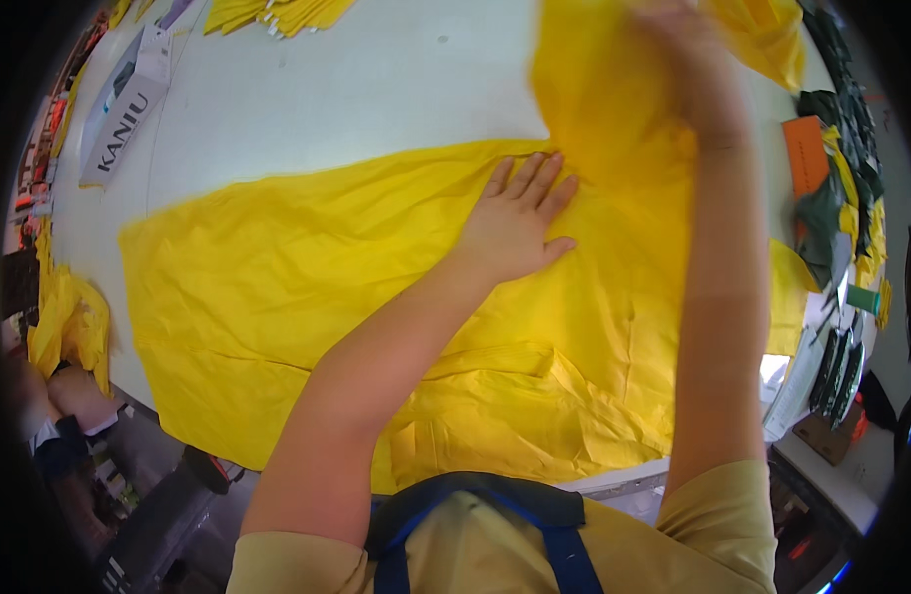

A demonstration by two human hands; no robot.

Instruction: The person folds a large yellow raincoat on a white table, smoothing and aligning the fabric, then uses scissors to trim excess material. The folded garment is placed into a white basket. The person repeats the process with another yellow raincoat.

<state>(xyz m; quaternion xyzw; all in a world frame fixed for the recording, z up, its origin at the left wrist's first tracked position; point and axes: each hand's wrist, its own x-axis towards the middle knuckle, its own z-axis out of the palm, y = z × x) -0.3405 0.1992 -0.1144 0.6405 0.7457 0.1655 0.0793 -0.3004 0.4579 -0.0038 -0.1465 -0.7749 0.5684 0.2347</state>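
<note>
A large piece of yellow fabric, which looks like a garment (238, 287), is spread wrinkled over the white table (376, 89) in front of me. My left hand (520, 223) lies flat on it near its far edge, palm down, fingers spread. Beyond that hand, a blurred part of the yellow fabric (599, 89) extends toward the far side. My right hand (698, 74) is stretched out far to the right, over or against this part. Motion smears its fingers, so whether they grip the cloth is unclear. Loose folds bunch along the near edge by my body.
Folded yellow pieces (277, 14) lie at the table's far edge. A white open box (129, 114) stands at the left. To the right are an orange card (805, 156), dark green cloth (821, 228) and a green roll (862, 299). Someone's arm (79, 396) shows at the left rim.
</note>
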